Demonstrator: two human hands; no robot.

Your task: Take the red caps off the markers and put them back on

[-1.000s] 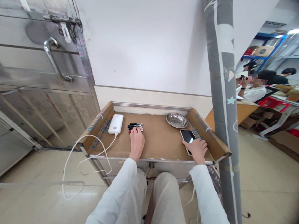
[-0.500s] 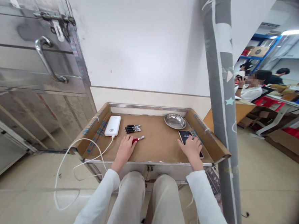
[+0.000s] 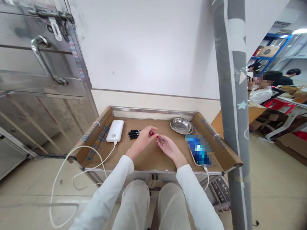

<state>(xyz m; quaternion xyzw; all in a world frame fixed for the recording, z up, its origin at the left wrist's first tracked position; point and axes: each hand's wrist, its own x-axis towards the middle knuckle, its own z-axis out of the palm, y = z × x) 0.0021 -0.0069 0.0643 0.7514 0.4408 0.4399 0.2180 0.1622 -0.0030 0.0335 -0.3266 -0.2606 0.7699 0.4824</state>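
Note:
My left hand (image 3: 144, 138) grips a small red pen-like item (image 3: 154, 134) above the middle of the cardboard-lined table (image 3: 150, 161). Close against its right end is my right hand (image 3: 168, 146), its fingers curled together at the tip of the item. Several black pens (image 3: 133, 134) lie in a bunch to the left, partly hidden behind my left hand. A white power bank (image 3: 115, 131) with a cable lies farther left. On the right rests a phone (image 3: 199, 150) with a lit, blurred screen and a cable plugged in.
A round metal dish (image 3: 181, 125) sits at the back right of the table. Raised cardboard edges border both sides. A wrapped grey pole (image 3: 232, 99) leans just right of the table. People sit in the background at right.
My left hand has lifted the red item and moved right. My right hand has left the phone and come to the middle beside it. The phone's screen now shows blue.

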